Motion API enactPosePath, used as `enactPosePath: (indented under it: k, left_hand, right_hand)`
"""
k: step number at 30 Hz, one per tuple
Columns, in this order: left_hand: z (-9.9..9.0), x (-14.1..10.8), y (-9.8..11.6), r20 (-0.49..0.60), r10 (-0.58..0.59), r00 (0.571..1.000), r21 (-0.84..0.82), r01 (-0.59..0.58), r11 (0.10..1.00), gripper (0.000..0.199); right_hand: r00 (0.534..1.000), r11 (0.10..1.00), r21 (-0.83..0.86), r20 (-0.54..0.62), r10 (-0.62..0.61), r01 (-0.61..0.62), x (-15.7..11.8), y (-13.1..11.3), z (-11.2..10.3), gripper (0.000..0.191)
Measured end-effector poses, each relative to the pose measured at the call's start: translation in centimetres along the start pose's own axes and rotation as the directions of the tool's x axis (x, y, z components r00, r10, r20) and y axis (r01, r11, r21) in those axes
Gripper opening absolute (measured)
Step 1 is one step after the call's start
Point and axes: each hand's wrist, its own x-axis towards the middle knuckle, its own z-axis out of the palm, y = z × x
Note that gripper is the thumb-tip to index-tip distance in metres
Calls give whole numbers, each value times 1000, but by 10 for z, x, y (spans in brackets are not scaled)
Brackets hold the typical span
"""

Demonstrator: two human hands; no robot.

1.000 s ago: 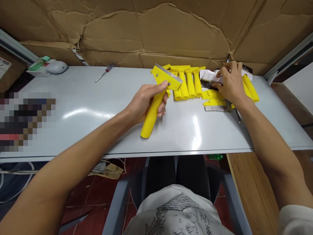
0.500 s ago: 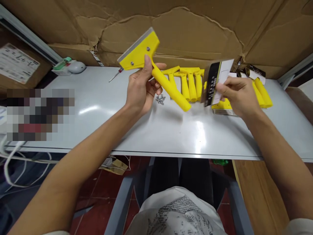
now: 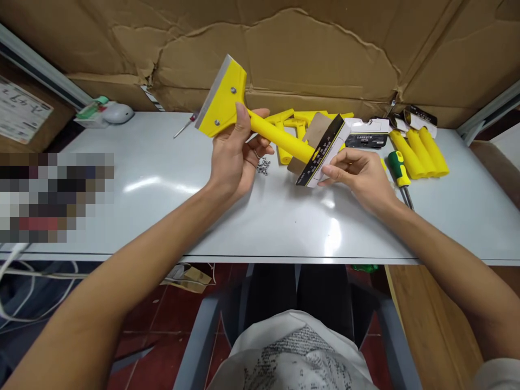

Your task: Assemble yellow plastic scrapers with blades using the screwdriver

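Observation:
My left hand [image 3: 238, 149] is closed around the neck of a yellow scraper [image 3: 227, 97], whose wide blade points up and left. Two screws show on its head. In my right hand [image 3: 361, 176] I pinch a black and white cardboard sleeve [image 3: 323, 154]. The end of the scraper's handle meets the sleeve; whether it sits inside or behind the card I cannot tell. Just past my left fingers lies a small pile of screws [image 3: 264, 166]. Behind the sleeve lie several yellow scraper handles [image 3: 284, 146], partly hidden.
At the right, several yellow scrapers [image 3: 420, 154] lie beside a green and yellow screwdriver [image 3: 400, 170]. Another black and white sleeve [image 3: 366, 132] lies behind my right hand. A thin screwdriver [image 3: 184, 125] and a computer mouse [image 3: 118, 112] are at the back left. Cardboard [image 3: 300, 59] backs the table.
My right hand has brought the cardboard sleeve left to the handle end. The scraper has turned so its handle lies flatter. The green and yellow screwdriver now shows.

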Motion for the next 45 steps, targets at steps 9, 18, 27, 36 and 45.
enactPosePath:
  k: [9, 18, 27, 36, 45]
  left_hand:
    - [9, -8, 12, -5, -17, 1000, -4, 17, 1000, 60]
    - [10, -9, 9, 55, 7, 998, -88, -2, 996, 54]
    - [19, -31, 12, 323, -78, 943, 140, 34, 990, 77]
    - [17, -27, 11, 443, -37, 896, -67, 74, 995, 77]
    - [4, -21, 16, 295, -225, 929, 138, 192, 972, 95]
  right_hand:
    - [995, 987, 134, -4, 96, -94, -2, 12, 7, 87]
    - [980, 992, 32, 158, 119, -126, -7, -2, 9, 82]
    - [982, 982, 135, 155, 112, -133, -9, 3, 13, 86]
    - [997, 991, 121, 61, 50, -57, -12, -6, 11, 102]
    - [989, 997, 28, 138, 61, -66, -7, 4, 7, 154]
